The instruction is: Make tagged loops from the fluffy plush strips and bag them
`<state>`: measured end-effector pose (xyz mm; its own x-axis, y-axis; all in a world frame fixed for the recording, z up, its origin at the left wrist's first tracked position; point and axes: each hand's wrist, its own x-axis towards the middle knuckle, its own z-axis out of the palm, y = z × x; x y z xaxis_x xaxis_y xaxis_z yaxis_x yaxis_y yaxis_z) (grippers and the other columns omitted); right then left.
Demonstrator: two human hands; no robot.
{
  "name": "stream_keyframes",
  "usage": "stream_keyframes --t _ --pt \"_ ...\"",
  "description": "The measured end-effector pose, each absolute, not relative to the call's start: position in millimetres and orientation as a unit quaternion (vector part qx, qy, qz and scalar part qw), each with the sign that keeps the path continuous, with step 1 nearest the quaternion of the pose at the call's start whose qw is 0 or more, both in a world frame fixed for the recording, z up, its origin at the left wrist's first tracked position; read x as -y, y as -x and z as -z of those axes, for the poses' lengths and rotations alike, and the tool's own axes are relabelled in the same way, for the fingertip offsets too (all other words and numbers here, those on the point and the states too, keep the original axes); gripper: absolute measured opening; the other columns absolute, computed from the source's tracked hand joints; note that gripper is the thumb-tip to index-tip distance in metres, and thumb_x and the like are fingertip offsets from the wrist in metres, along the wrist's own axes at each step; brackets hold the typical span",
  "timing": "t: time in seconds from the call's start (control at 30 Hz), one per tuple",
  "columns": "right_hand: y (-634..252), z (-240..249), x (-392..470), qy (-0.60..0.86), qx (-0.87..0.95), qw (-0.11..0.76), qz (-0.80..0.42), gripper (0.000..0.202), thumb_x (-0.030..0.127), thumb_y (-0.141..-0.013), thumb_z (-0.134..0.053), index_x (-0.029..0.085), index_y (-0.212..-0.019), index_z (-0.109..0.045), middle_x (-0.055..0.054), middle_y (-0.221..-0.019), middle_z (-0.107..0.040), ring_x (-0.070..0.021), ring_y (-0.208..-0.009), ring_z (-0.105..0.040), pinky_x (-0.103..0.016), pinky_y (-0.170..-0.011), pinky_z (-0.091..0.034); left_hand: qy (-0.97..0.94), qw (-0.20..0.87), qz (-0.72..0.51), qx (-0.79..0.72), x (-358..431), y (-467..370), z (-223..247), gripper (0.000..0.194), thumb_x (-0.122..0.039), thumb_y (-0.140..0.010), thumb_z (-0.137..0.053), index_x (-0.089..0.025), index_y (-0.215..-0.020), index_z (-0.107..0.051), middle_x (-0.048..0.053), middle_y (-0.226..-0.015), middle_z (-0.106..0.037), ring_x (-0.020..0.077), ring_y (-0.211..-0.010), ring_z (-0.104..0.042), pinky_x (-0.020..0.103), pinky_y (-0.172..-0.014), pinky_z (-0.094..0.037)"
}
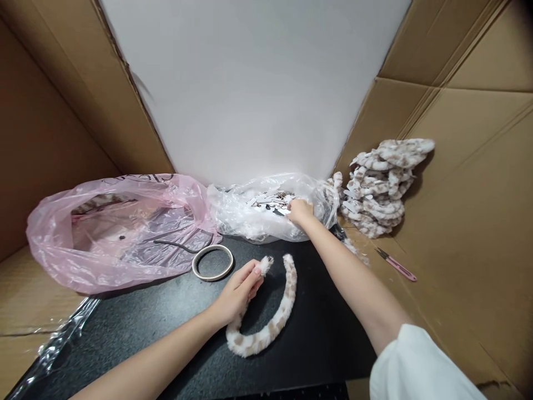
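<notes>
Item inspected: a white-and-tan spotted plush strip (277, 329), on the black tabletop (328, 344) at near centre. Left hand (239, 290): thumb and fingers pinched together on the strip's left end. Right hand (300, 211): reaching into the clear plastic bag (260, 226) on the far side, at the flat white pieces (266, 199); its fingertips are partly hidden, so whether they grip one cannot be told. Progress: judged incomplete; the strip's ends stand apart and bear no visible white piece, so that part appears undone. A pile of similar plush strips (377, 194), white pieces showing among them, sits far right. Orientation: the long axis curves into a U, bend near, opening far; the free right end points far, the held end far and right
</notes>
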<state>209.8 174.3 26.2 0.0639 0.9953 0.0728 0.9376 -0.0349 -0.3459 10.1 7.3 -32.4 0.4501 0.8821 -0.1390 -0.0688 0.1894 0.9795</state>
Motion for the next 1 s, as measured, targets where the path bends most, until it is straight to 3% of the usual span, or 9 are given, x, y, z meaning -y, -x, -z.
stream_keyframes --t 0.13,0.27,0.37,0.5,0.77,1.0 --pt "-216.9 -30.7 -168.7 0.711 0.663 0.201 -0.119 0.021 0.007 -0.07 -0.068 0.018 -0.087 -0.072 -0.008 -0.088 -0.072 -0.0256 -0.094 -0.063 -0.04 -0.088 -0.04 -0.529 0.662 -0.367 -0.384 -8.3 -11.4 35.8 0.043 -0.057 -0.089 -0.047 -0.018 -0.072 -0.04 -0.006 -0.063 -0.038 0.0069 -0.051 -0.031 0.018 -0.046 -0.026" --pt "-218.4 -39.4 -133.0 0.658 0.686 0.279 -0.137 0.026 0.018 -0.082 -0.059 0.016 -0.106 -0.068 -0.005 -0.094 -0.071 -0.0164 -0.086 -0.063 -0.028 -0.08 -0.045 -0.487 0.689 -0.383 -0.375 -10.9 -13.1 38.3 0.043 -0.058 -0.085 -0.053 -0.019 -0.073 -0.04 -0.008 -0.059 -0.032 0.0058 -0.048 -0.024 0.017 -0.043 -0.02" --pt "-212.1 -33.2 -92.0 0.606 0.694 0.347 -0.174 0.02 0.029 -0.084 -0.058 0.016 -0.094 -0.07 -0.005 -0.091 -0.07 -0.015 -0.078 -0.062 -0.025 -0.071 -0.048 -0.456 0.71 -0.386 -0.373 -12.0 -13.3 36.5 0.044 -0.06 -0.081 -0.058 -0.019 -0.073 -0.043 -0.01 -0.056 -0.022 0.0054 -0.046 -0.016 0.016 -0.041 -0.014" --pt "-201.1 -13.6 -44.2 0.539 0.646 0.45 -0.298 0.018 0.034 -0.08 -0.064 0.017 -0.081 -0.069 -0.003 -0.075 -0.069 -0.0148 -0.063 -0.058 -0.026 -0.061 -0.046 -0.455 0.698 -0.394 -0.388 -11.5 -13.3 32.6 0.045 -0.061 -0.078 -0.059 -0.017 -0.075 -0.05 -0.011 -0.052 -0.022 0.0051 -0.044 -0.016 0.017 -0.04 -0.014" --pt "-199.2 4.4 -22.4 0.489 0.641 0.472 -0.356 0.014 0.033 -0.083 -0.063 0.019 -0.083 -0.065 -0.002 -0.081 -0.068 -0.0163 -0.076 -0.062 -0.028 -0.075 -0.047 -0.468 0.673 -0.38 -0.428 -11.2 -14.5 29.2 0.044 -0.06 -0.077 -0.06 -0.018 -0.07 -0.049 -0.01 -0.049 -0.025 0.005 -0.042 -0.018 0.017 -0.04 -0.014" --pt "-193.8 0.9 -14.9 0.447 0.669 0.494 -0.329 0.009 0.026 -0.085 -0.061 0.02 -0.08 -0.065 -0.003 -0.083 -0.066 -0.0167 -0.08 -0.061 -0.028 -0.073 -0.047 -0.538 0.622 -0.348 -0.451 -9.5 -14.2 25.6 0.044 -0.059 -0.08 -0.056 -0.016 -0.071 -0.056 -0.008 -0.047 -0.03 0.0073 -0.043 -0.026 0.02 -0.042 -0.017"
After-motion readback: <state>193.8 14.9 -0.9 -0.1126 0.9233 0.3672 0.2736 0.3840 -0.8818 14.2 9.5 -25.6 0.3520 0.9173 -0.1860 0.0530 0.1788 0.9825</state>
